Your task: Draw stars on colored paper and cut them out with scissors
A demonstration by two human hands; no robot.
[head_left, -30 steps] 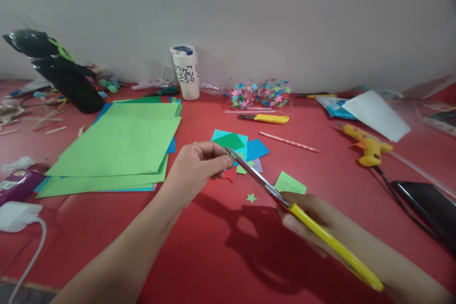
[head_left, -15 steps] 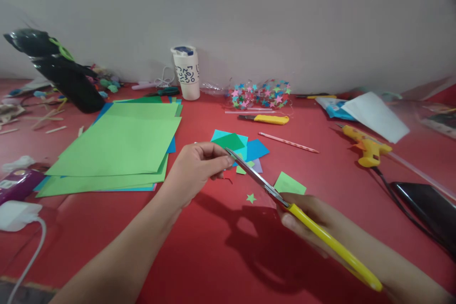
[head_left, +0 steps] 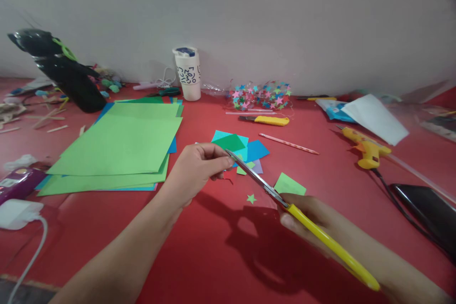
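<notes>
My right hand [head_left: 302, 216] is wrapped round yellow-handled scissors [head_left: 261, 183], their blades pointing up and left. The blade tips reach the fingertips of my left hand [head_left: 204, 164], which is closed in a pinch above the table. What those fingers hold is too small and hidden to make out. Below the blades lies a small green paper star [head_left: 251, 198]. A light green paper square [head_left: 289, 184] rests just beyond my right hand. Behind the blades are overlapping paper pieces, among them a dark green one [head_left: 230, 142] and a blue one [head_left: 257, 150].
Large green paper sheets [head_left: 121, 140] are stacked at left on the red table [head_left: 199, 266]. Behind stand a black bottle [head_left: 71, 73] and a white tumbler [head_left: 188, 76]. A yellow cutter [head_left: 272, 120], a pencil [head_left: 288, 143], star garlands [head_left: 261, 96] and a glue gun [head_left: 366, 147] lie beyond my hands.
Both hands and the scissors stay almost where they were, with the blade tips still at my left fingertips. The view has shifted very slightly.
</notes>
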